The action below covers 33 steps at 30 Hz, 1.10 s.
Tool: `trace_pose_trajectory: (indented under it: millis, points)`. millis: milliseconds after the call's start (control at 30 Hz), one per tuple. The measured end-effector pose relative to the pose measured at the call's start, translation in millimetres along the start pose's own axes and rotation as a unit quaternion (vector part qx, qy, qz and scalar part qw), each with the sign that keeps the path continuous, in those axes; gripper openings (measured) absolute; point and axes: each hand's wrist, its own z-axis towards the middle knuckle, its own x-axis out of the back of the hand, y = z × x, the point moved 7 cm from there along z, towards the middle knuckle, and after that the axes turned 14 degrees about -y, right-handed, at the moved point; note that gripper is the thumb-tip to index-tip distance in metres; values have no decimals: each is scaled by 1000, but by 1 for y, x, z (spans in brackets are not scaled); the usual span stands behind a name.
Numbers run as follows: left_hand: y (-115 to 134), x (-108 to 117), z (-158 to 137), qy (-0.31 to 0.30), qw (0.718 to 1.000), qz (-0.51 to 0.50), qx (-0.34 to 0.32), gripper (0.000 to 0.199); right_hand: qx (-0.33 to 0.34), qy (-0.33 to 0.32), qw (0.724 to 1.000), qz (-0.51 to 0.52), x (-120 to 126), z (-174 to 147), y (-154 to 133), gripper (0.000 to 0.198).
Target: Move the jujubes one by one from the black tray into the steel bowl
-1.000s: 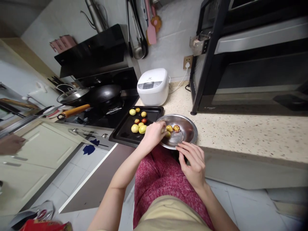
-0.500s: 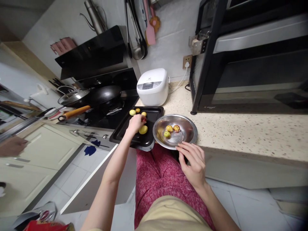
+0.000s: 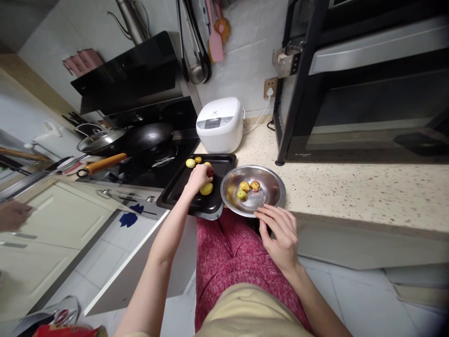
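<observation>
My left hand (image 3: 198, 178) is over the black baking tray (image 3: 213, 206), its fingers closed round a dark red, round fruit (image 3: 210, 172) that they partly cover. Just below those fingers a yellow-green oval fruit (image 3: 206, 189) lies on the tray. A pale yellow-green fruit (image 3: 190, 163) and a small orange one (image 3: 198, 159) sit near its far left corner. Right of the tray stands a steel bowl (image 3: 270, 180) with a yellow fruit (image 3: 244, 186), a red-mottled fruit (image 3: 255, 186) and a green fruit (image 3: 241, 194) inside. My right hand (image 3: 279, 234) has its fingers stretched out at the bowl's near rim.
Behind the tray is a white rice cooker (image 3: 220, 126). A wok (image 3: 150, 135) with a wooden handle and a lidded pan (image 3: 101, 140) stand on the stove. A large black oven (image 3: 365, 103) fills the right side. Below left, a cabinet door (image 3: 140, 271) stands open.
The view has shifted slightly, so everything sits a little further left. My left hand stays at the red fruit, and my right hand stays at the bowl's rim.
</observation>
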Motion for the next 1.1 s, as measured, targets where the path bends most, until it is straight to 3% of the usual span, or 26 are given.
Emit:
trace_pose_trajectory:
  millis: [133,200,300,433,600,767,900,1100]
  points:
    - [23,13,-29,71,988,-99,-92,29,4,13,1000,-6,4,4,0,30]
    - [41,17,-55,119,957,-202,-169,29,11,22,1000,-9,7,8,-3,31]
    - [72,10,-94,150,919,-286,-227,29,25,26,999,-1,8,17,-9,34]
    - [106,-14,-131,155,887,-362,-243,27,32,7,999,22,4,26,-14,46]
    - [117,-40,-154,195,850,-438,-218,26,29,-20,999,41,-2,26,-16,55]
    - [118,-54,-160,214,848,-433,-219,26,15,-42,997,56,-6,30,-15,48]
    - [117,-52,-167,233,863,-387,-228,30,-49,-74,995,47,-5,46,11,32]
    - [110,-48,-181,267,885,-315,-215,29,-118,-222,966,-66,-16,72,60,19]
